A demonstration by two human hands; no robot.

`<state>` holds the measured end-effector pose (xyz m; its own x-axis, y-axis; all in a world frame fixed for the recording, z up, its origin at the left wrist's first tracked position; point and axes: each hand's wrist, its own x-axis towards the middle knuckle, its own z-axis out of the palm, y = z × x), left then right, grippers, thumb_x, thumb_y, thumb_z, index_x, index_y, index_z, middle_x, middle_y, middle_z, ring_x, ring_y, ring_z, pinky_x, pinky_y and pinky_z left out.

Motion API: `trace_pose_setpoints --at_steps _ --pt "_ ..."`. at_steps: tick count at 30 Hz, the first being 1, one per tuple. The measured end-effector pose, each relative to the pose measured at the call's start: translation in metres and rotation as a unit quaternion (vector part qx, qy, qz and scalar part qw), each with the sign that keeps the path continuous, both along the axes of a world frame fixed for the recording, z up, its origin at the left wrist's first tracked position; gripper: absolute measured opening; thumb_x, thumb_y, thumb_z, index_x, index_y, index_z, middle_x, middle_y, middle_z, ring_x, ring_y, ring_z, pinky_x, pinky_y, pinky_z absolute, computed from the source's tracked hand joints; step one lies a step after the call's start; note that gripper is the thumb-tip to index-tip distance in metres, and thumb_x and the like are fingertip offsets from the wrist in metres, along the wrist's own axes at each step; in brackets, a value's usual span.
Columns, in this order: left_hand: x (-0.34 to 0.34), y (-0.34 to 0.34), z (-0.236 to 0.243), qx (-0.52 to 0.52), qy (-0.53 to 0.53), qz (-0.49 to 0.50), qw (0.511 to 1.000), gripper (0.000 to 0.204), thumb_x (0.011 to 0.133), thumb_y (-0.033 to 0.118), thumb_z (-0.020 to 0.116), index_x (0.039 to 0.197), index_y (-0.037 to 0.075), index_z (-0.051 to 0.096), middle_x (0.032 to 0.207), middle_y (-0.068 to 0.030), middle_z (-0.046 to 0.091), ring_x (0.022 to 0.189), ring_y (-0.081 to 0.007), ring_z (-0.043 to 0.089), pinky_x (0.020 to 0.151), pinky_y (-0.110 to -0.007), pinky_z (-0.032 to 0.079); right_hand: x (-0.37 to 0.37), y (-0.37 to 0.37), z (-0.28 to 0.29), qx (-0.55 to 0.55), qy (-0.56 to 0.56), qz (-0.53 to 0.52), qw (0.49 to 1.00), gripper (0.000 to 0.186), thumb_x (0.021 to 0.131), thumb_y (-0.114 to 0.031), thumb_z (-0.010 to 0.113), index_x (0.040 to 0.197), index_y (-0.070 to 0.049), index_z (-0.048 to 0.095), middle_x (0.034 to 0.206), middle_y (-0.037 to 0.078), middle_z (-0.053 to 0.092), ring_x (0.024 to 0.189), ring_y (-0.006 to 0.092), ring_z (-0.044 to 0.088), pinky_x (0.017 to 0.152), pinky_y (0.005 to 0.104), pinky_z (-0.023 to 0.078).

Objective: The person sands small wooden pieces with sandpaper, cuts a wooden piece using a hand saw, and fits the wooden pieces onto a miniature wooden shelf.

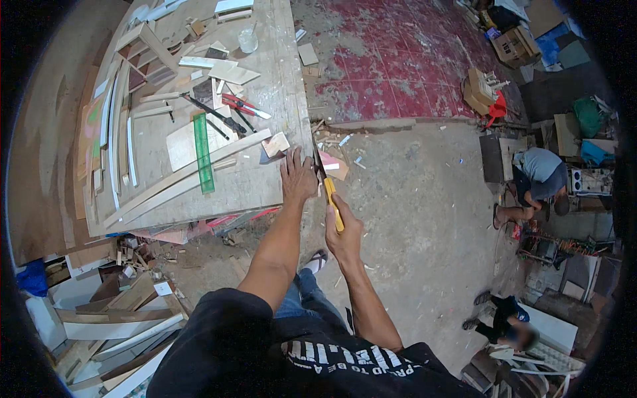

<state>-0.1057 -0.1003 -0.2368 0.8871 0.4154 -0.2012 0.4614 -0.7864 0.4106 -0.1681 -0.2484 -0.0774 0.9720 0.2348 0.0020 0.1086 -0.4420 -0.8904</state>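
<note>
Black cloth shirt [225, 351], right hand [346, 229] gripping yellow-handled tool [330, 188], left hand [300, 181] flat on scuffed wooden tabletop [260, 188]

One worktop [284, 86], two hands: one left hand [298, 178], one right hand [345, 227].
One yellow-handled tool [335, 205], one green ruler [204, 154], one glass jar [248, 41], two other people [543, 164]; the wood pieces [239, 150] overlap too much to count.
</note>
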Motion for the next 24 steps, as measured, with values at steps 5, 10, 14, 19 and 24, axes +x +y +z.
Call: trace_pose_setpoints --at_steps 5,10,14,19,24 --pt "-0.012 0.011 -0.008 0.016 -0.006 0.01 1.0 0.039 0.095 0.029 0.047 0.13 0.012 0.052 0.157 -0.0139 0.024 0.148 -0.0375 0.015 0.116 -0.06 0.015 -0.034 -0.003 0.035 -0.017 0.019 0.023 0.999 0.038 0.093 -0.011 0.06 0.127 0.005 0.058 0.11 0.03 0.066 0.099 0.0365 0.069 0.08 0.0379 0.055" --pt "-0.006 -0.008 -0.011 0.014 -0.02 0.004 1.0 0.038 0.096 0.03 0.047 0.129 0.012 0.053 0.158 -0.014 0.024 0.149 -0.0385 0.012 0.116 -0.061 0.014 0.021 0.021 0.017 -0.016 0.09 -0.003 0.996 0.033 0.094 -0.009 0.061 0.124 0.005 0.062 0.115 0.027 0.067 0.107 0.0289 0.068 0.088 0.034 0.052" --pt "-0.011 0.01 -0.004 -0.01 0.027 0.022 0.999 0.04 0.098 0.031 0.044 0.134 0.013 0.051 0.161 -0.011 0.02 0.151 -0.0347 0.006 0.119 -0.057 0.008 -0.018 0.006 0.028 -0.021 0.021 0.016 0.999 0.034 0.096 -0.014 0.059 0.124 0.006 0.061 0.108 0.029 0.067 0.103 0.0267 0.07 0.085 0.0341 0.052" --pt "-0.002 0.0 -0.012 0.018 -0.066 0.005 0.998 0.035 0.096 0.029 0.048 0.126 0.011 0.054 0.156 -0.0144 0.026 0.148 -0.0383 0.014 0.115 -0.061 0.014 0.02 0.025 0.009 -0.018 0.033 0.011 0.999 0.035 0.093 -0.01 0.059 0.125 0.004 0.06 0.105 0.032 0.066 0.096 0.0385 0.07 0.077 0.0388 0.054" --pt "-0.003 0.014 0.004 -0.032 0.028 0.037 0.998 0.038 0.099 0.029 0.045 0.132 0.012 0.05 0.16 -0.0122 0.019 0.15 -0.0355 0.006 0.118 -0.057 0.009 -0.004 0.012 0.016 -0.016 -0.005 0.032 0.999 0.036 0.095 -0.015 0.058 0.126 0.003 0.059 0.104 0.031 0.066 0.096 0.0384 0.07 0.077 0.0398 0.054"
